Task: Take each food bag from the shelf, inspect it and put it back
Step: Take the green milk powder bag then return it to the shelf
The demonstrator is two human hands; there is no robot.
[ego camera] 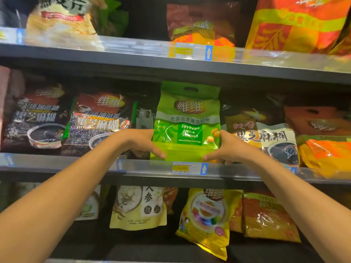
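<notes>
Head view: a glossy green plastic food bag (pixel 188 118) printed "Soybean MILK POWDER" stands upright on the grey middle shelf (pixel 57 164), above a yellow "24.90" price tag (pixel 182 168). The left hand (pixel 140 143) and right hand (pixel 226 147) pinch its lower sides, thumbs in front.

We lose the fingers of left hand (pixel 139 142) and right hand (pixel 230 149) behind the green soybean bag (pixel 187 118). Upper price tag (pixel 193 51) — blurred, unreadable; orange bag (pixel 326 154) far right cut by edge.
</notes>
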